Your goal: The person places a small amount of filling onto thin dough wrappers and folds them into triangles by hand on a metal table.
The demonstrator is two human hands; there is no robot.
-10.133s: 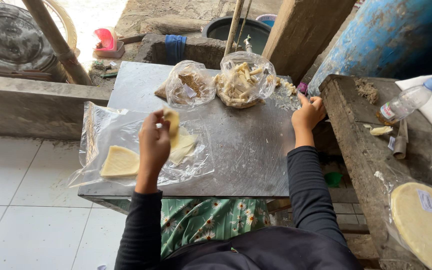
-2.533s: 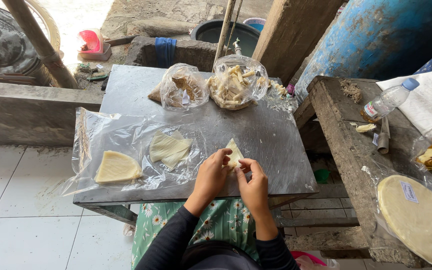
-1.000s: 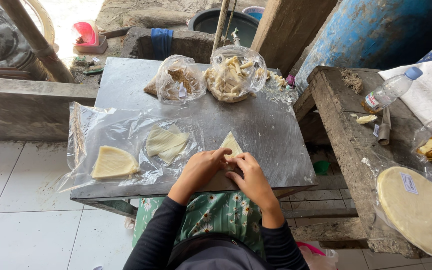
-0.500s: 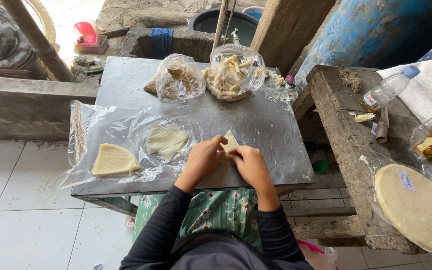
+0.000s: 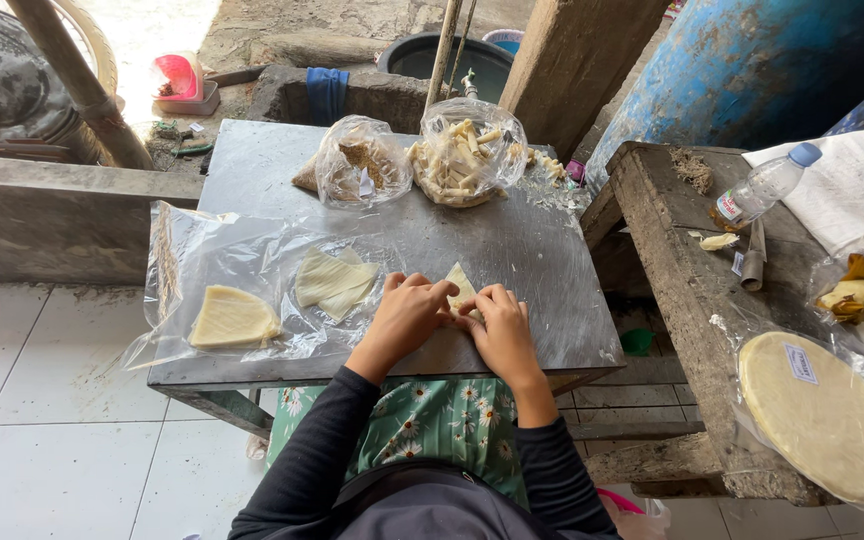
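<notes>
My left hand (image 5: 405,315) and my right hand (image 5: 499,325) meet near the front edge of a grey metal table (image 5: 532,250). Both press on a pale triangular wrapper (image 5: 459,287) whose point sticks out beyond my fingertips. To the left, on a clear plastic sheet (image 5: 202,255), lie a stack of pale wrapper pieces (image 5: 332,280) and a yellowish wedge of wrappers (image 5: 231,318).
Two clear bags stand at the table's far edge, one with brown filling (image 5: 360,172), one with pale sticks (image 5: 466,152). A wooden bench (image 5: 667,260) on the right carries a plastic bottle (image 5: 764,186), a round stack of wrappers (image 5: 815,415) and a white cloth (image 5: 852,185). A blue drum (image 5: 752,60) stands behind.
My hands, apart ten seconds ago, came together on the wrapper near the table's front edge. Over the last second they have closed more tightly over it, leaving only its tip showing.
</notes>
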